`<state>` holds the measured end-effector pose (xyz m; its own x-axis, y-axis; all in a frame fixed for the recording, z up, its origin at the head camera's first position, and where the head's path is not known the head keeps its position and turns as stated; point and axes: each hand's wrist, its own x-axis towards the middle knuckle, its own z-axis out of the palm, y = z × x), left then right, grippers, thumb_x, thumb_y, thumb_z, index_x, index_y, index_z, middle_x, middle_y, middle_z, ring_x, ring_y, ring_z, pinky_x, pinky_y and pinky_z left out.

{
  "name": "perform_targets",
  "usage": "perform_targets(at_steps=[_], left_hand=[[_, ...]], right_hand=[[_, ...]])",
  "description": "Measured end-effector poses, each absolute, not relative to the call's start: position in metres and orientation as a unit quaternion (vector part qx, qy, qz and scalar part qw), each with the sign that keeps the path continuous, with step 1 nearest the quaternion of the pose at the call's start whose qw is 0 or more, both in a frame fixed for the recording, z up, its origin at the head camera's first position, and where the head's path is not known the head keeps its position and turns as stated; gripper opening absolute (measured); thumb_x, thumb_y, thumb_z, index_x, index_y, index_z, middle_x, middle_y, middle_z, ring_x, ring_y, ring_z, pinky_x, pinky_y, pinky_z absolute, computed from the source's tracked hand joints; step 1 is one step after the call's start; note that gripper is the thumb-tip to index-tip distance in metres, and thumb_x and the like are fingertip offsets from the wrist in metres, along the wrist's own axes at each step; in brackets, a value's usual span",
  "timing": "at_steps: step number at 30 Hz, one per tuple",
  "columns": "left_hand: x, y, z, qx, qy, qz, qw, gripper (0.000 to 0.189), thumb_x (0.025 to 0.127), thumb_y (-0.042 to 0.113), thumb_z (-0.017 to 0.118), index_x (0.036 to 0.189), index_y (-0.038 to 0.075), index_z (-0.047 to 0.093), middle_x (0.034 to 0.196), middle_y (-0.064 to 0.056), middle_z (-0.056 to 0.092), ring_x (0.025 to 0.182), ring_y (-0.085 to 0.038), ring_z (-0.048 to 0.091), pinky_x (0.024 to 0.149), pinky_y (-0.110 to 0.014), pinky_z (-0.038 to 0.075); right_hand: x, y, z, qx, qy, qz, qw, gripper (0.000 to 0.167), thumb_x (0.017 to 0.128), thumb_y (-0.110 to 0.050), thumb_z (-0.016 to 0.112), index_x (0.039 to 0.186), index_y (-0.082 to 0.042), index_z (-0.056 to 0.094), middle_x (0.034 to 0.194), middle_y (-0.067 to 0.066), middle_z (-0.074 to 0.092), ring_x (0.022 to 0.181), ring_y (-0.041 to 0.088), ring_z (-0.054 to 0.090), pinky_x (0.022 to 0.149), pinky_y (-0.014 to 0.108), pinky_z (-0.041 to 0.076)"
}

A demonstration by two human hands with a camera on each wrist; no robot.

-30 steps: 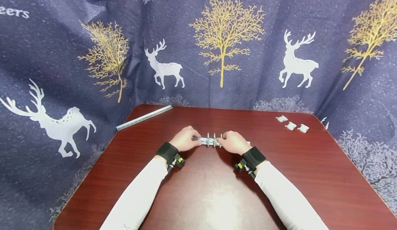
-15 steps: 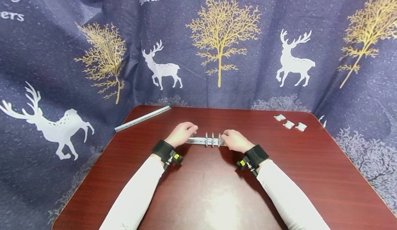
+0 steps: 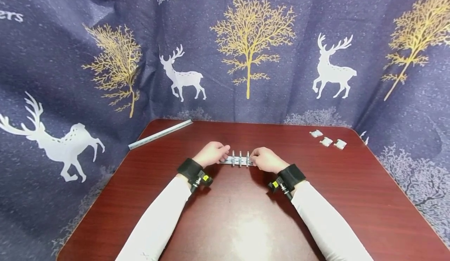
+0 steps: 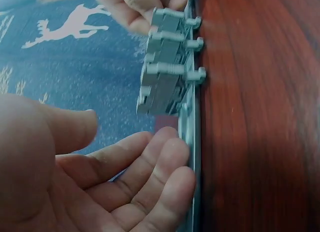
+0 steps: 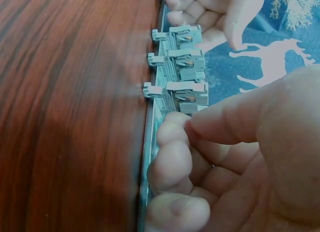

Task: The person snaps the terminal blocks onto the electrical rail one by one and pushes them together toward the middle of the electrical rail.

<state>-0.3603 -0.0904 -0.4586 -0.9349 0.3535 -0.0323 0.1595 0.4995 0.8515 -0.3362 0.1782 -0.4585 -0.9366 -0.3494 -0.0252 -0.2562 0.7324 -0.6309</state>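
Note:
On the table lies a slotted metal DIN rail (image 3: 228, 160) with three pale grey terminal blocks (image 3: 240, 158) standing in a row across it. My left hand (image 3: 212, 153) is at the rail's left part, thumb raised apart; in the left wrist view, its bent fingertips (image 4: 177, 174) rest along the rail, apart from the nearest block. Beside the rightmost block (image 5: 186, 98) is my right hand (image 3: 267, 159). Its thumb and index tips meet at that block's lower edge, and the other fingers curl along the rail. Whether they pinch the block is hidden. The rail's right end is covered.
A second, longer rail (image 3: 161, 134) lies slanted at the table's back left. Three loose pale blocks (image 3: 326, 141) lie at the back right of the brown table (image 3: 228, 218). A dark blue printed curtain (image 3: 197, 26) hangs behind the far edge.
My left hand has let go of the rail's left end, moved left and then back right to the rail. My right hand has shifted slightly right from the blocks. The blocks keep their spacing.

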Motion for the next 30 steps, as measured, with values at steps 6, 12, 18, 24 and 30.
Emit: perform_targets(at_steps=[6,12,18,24,30], left_hand=[[-0.355,-0.078,-0.458,0.179,0.887,0.415,0.092,0.033,0.113,0.026,0.063,0.103,0.000,0.081,0.086,-0.007,0.079,0.071,-0.018,0.071,0.062,-0.029,0.056],[-0.351,-0.071,-0.457,0.210,0.903,0.368,0.074,0.031,0.112,0.022,0.064,0.095,0.003,0.082,0.083,-0.006,0.079,0.065,-0.012,0.065,0.059,-0.027,0.050],[-0.351,-0.067,-0.460,0.219,0.896,0.378,0.082,0.027,0.110,0.017,0.066,0.094,0.004,0.084,0.080,-0.005,0.078,0.062,-0.011,0.063,0.057,-0.027,0.050],[-0.350,-0.063,-0.461,0.226,0.893,0.381,0.076,0.017,0.103,0.010,0.070,0.097,0.005,0.085,0.079,-0.008,0.076,0.057,-0.009,0.057,0.056,-0.025,0.047],[-0.346,-0.059,-0.460,0.240,0.893,0.374,0.076,0.015,0.102,0.007,0.071,0.105,0.005,0.086,0.077,-0.005,0.075,0.056,-0.008,0.054,0.057,-0.024,0.044]], right_hand=[[-0.357,0.189,-0.483,-0.224,0.930,-0.290,0.039,0.019,0.105,-0.014,0.063,0.095,-0.010,0.079,0.078,0.000,0.069,0.076,0.021,0.060,0.081,0.039,0.052],[-0.357,0.188,-0.487,-0.218,0.934,-0.279,0.033,0.018,0.103,-0.014,0.067,0.092,-0.013,0.081,0.076,-0.001,0.068,0.072,0.021,0.059,0.075,0.039,0.050],[-0.343,0.179,-0.475,-0.214,0.932,-0.291,0.023,0.018,0.102,-0.014,0.071,0.089,-0.015,0.083,0.072,-0.007,0.066,0.070,0.015,0.057,0.075,0.035,0.049],[-0.333,0.169,-0.463,-0.206,0.938,-0.279,0.023,0.016,0.102,-0.014,0.074,0.090,-0.014,0.085,0.073,-0.009,0.069,0.073,0.015,0.060,0.079,0.037,0.051],[-0.336,0.169,-0.471,-0.233,0.929,-0.287,-0.005,0.014,0.102,-0.019,0.075,0.093,-0.015,0.085,0.075,-0.012,0.070,0.073,0.012,0.059,0.076,0.035,0.050]])
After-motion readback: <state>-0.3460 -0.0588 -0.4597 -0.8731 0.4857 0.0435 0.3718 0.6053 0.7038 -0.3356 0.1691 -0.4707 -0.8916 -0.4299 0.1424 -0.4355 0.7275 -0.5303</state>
